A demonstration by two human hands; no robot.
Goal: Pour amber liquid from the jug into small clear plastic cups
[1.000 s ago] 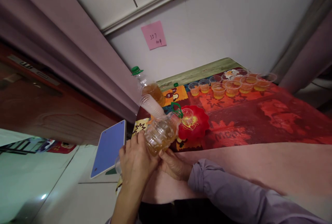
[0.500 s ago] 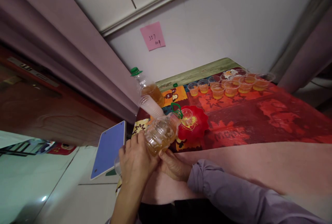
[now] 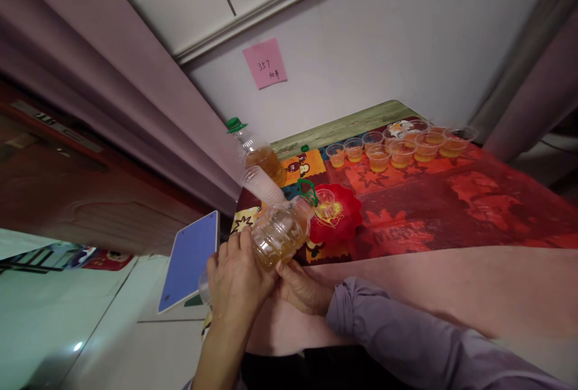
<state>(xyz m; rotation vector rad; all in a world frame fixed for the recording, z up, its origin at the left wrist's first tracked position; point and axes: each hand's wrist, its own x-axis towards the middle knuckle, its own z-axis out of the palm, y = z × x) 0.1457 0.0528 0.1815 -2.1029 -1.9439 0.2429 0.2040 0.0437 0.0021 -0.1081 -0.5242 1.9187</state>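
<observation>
A clear plastic bottle [image 3: 280, 230] of amber liquid is tilted, its neck with a green handle ring [image 3: 307, 191] leaning over a clear plastic cup [image 3: 324, 202]. My left hand [image 3: 239, 278] wraps the bottle's rear part from the left. My right hand [image 3: 302, 287] grips it from below and the right, thumb on its side. The cup sits on a red scalloped plate [image 3: 343, 215]. Just beyond the bottle lies a stack of clear cups [image 3: 262, 185], partly hidden by it. Whether liquid is flowing cannot be made out.
Several clear cups [image 3: 378, 158] with yellow-orange liquid stand in rows at the table's back. A second bottle [image 3: 264, 161] with a green top stands back left, near a small green cap [image 3: 304, 148]. A blue board [image 3: 189, 260] is left of the table, beside the curtain [image 3: 149, 77].
The hands and tilted bottle hold nearly the same pose. The liquid inside the bottle has shifted slightly; the cups and plate stay in place.
</observation>
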